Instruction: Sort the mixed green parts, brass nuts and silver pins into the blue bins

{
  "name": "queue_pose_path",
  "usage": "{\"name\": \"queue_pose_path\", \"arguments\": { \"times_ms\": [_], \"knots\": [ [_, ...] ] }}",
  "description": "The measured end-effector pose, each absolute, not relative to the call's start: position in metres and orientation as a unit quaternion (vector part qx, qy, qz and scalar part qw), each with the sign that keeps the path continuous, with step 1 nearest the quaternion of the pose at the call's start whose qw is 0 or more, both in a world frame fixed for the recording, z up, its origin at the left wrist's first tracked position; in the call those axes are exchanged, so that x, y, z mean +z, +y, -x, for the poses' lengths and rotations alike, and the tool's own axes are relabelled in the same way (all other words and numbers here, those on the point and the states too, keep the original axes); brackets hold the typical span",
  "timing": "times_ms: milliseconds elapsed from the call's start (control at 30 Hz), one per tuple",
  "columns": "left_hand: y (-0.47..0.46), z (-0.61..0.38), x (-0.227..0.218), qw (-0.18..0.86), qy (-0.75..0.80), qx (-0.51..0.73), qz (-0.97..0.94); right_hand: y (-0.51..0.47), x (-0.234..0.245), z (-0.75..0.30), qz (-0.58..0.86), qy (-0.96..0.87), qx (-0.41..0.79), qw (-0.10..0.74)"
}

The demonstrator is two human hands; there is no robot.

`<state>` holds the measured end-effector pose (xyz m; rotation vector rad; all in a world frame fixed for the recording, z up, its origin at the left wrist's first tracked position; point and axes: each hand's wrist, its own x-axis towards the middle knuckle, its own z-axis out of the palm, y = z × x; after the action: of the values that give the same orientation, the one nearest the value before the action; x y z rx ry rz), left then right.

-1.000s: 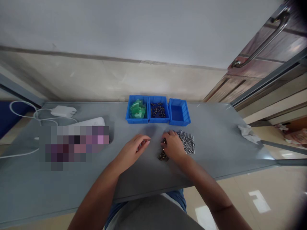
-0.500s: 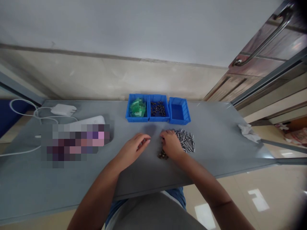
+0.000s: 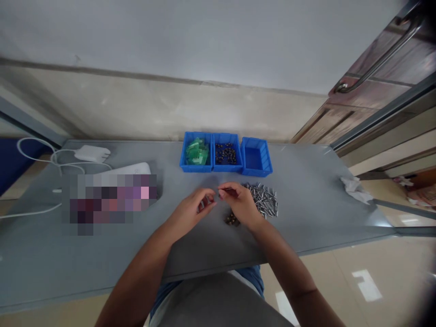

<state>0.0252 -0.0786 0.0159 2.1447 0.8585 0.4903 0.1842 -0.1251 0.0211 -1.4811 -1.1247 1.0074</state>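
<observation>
Holds the right hand (image 3: 242, 203) lifted just over the grey table top (image 3: 306, 213), wrist bent, thumb and forefinger pinched together at the tips on something too thin to make out, pointing left. Keeps the left hand (image 3: 193, 210) just beside it, palm down, fingers curled in toward the thumb; cannot tell whether clamped on anything. Fingertips of both nearly meeting, near the table's middle.

Under the right wrist, a small heap of dark brassy metal bits (image 3: 232, 220); just right of that hand, a loose pile of shiny steel pins (image 3: 265, 200).

Half a second back, had the right hand low over the dark heap, fingertips down; now has it raised and drawn left, leaving more of the heap uncovered. Left hand barely shifted.

Farther off, in a touching row: blue plastic bin with green parts (image 3: 195, 169), blue plastic bin with small dark parts (image 3: 226, 168), third blue plastic bin (image 3: 255, 171). Far left, white square charger (image 3: 91, 153); right, crumpled white tissue (image 3: 354, 190).
</observation>
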Motion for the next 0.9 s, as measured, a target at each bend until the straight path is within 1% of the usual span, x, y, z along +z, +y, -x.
{"name": "queue_pose_path", "arguments": {
  "times_ms": [100,233,367,467,600,733,833,900],
  "knots": [
    [-0.08,-0.026,0.017,0.383,0.336,0.216,-0.833,-0.126,0.013,-0.176,0.551,-0.356,0.54,0.527],
    [-0.08,-0.027,0.02,0.363,0.321,0.239,-0.841,-0.129,0.005,-0.17,0.466,-0.256,0.645,0.549],
    [-0.079,-0.027,0.023,0.339,0.302,0.266,-0.85,-0.132,0.004,-0.168,0.405,-0.218,0.694,0.554],
    [-0.079,-0.027,0.021,0.329,0.294,0.271,-0.856,-0.132,0.005,-0.168,0.404,-0.211,0.696,0.555],
    [-0.077,-0.026,0.018,0.326,0.302,0.291,-0.847,-0.131,0.009,-0.169,0.458,-0.25,0.638,0.566],
    [-0.075,-0.024,0.016,0.315,0.318,0.301,-0.842,-0.134,0.018,-0.166,0.55,-0.33,0.505,0.577],
    [-0.073,-0.022,0.013,0.314,0.315,0.297,-0.845,-0.137,0.023,-0.161,0.572,-0.411,0.401,0.586],
    [-0.073,-0.02,0.012,0.314,0.31,0.285,-0.851,-0.139,0.026,-0.157,0.578,-0.481,0.334,0.569]
  ]
}}
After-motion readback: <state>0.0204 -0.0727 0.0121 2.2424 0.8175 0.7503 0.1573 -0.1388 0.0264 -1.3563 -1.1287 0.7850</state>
